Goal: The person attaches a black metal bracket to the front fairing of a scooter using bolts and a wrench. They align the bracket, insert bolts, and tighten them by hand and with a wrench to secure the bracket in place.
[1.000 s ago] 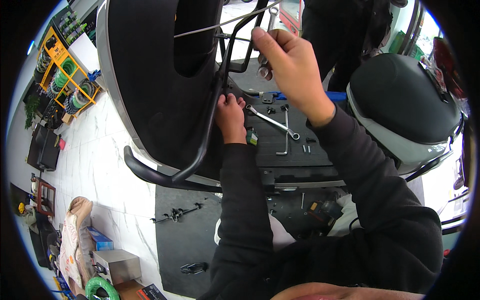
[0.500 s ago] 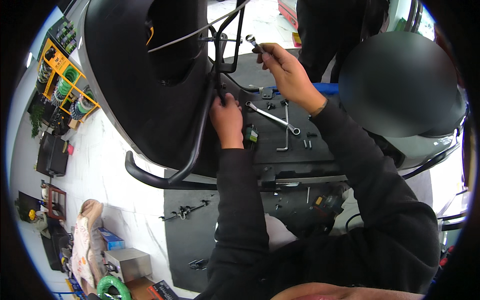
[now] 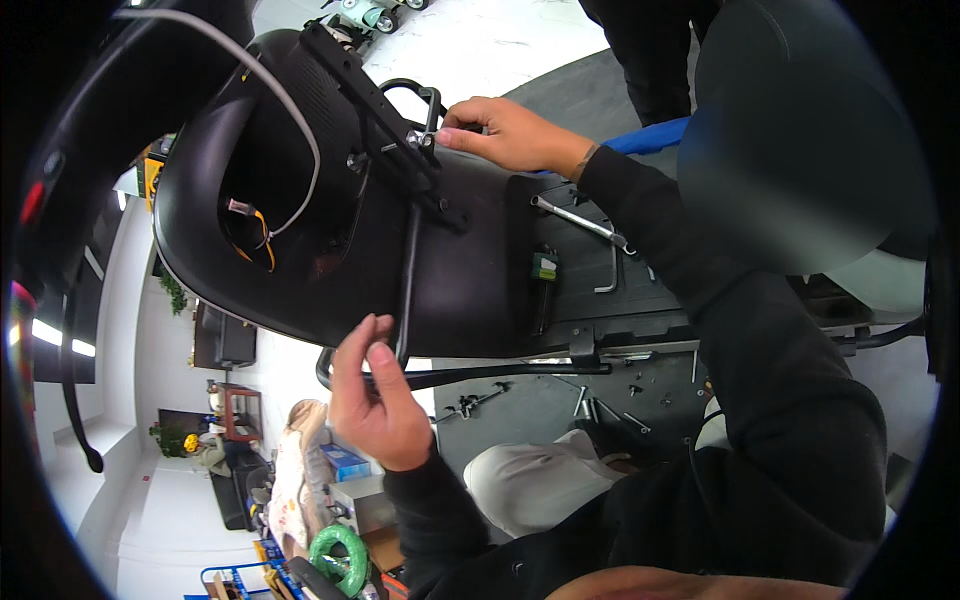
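A black, hole-drilled flat metal bracket is slanting across a scooter's black moulded plastic panel. At the bracket's right edge, the person's right hand is bringing curled fingertips to a small silver metal fitting; whether its grip is closing on something, one cannot tell. Below the bracket, the left hand is hovering with its grip loosely open and no object in it, fingers lying just beside a black round tubular bar. Left of the bracket, a pale grey cable is curving downward. Right of the bracket, a long silver ring-ended wrench and an L-shaped silver hex key are lying on the black ribbed footboard.
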{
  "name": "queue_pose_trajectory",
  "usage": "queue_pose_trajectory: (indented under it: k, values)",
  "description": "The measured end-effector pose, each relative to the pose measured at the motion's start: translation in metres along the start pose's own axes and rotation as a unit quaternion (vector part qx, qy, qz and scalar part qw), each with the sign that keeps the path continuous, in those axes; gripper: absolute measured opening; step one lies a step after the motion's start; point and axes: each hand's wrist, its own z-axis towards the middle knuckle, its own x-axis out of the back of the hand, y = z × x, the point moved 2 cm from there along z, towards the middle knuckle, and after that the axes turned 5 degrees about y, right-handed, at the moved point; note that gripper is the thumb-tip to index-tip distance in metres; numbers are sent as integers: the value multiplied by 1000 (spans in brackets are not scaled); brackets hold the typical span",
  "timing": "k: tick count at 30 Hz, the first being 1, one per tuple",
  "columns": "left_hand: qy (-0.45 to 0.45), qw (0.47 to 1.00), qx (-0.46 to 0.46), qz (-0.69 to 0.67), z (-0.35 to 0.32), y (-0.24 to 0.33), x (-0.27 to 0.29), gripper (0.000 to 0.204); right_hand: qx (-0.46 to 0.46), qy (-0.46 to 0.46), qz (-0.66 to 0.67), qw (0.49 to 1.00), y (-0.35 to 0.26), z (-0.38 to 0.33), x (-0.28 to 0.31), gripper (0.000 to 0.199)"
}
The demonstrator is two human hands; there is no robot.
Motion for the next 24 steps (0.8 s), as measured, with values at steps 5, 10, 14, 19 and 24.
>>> queue_pose_trajectory:
  k: [5, 10, 14, 19, 24]
  values:
    - [-171, 960, -196, 108, 72, 22, -11, 25, 51, -31, 63, 996, -1, 10, -11, 42]
    - [-173, 932, -266, 178, 130, 5, -81, 67, 124, 2, 32, 992, -1, 19, -10, 45]
    - [-216, 965, -124, 79, 166, -13, -107, 70, 89, -19, 49, 995, 3, 17, 0, 48]
    - [-347, 932, -2, -105, 199, -21, -120, 59, 0, -35, 111, 993, 8, 12, 1, 55]
    - [-403, 914, 18, -55, 214, -21, -115, 46, 19, 3, 157, 987, 6, 8, -16, 44]
